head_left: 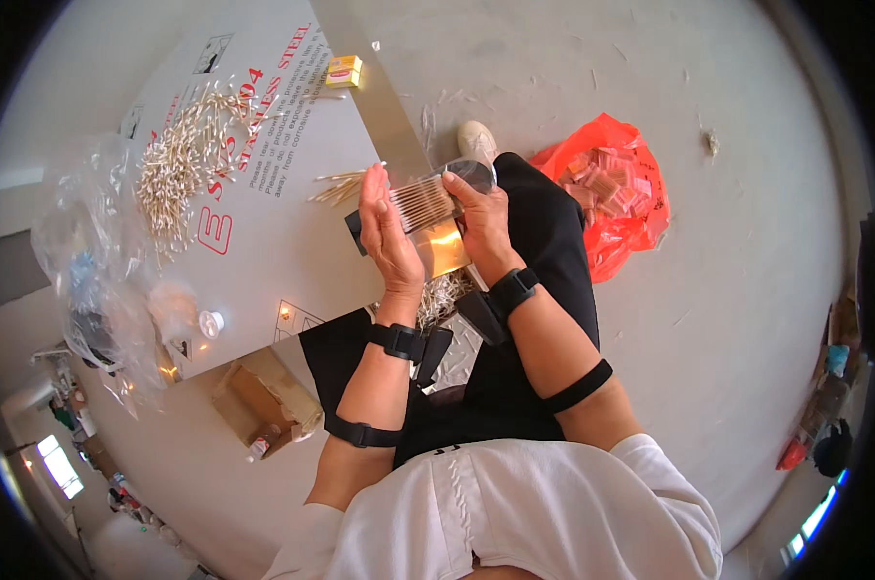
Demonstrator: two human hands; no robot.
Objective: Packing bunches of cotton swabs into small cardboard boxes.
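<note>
A row of cotton swabs lies side by side between my hands, in or against clear plastic. My right hand is closed around the right end of this row, thumb on top. Clear plastic shows beyond that thumb. Held nearly flat and upright, my left hand has its fingers stretched out, and its thumb side is against the swabs' left ends. Just below the row, a shiny surface reflects gold light. More loose swabs lie beneath my wrists, partly hidden. A few swabs lie beside my left fingertips.
On the grey printed board at left lies a big heap of swabs, with a small yellow box beyond. Clear plastic bags hang over its left edge. A red bag of pink packs and a cardboard box are on the floor.
</note>
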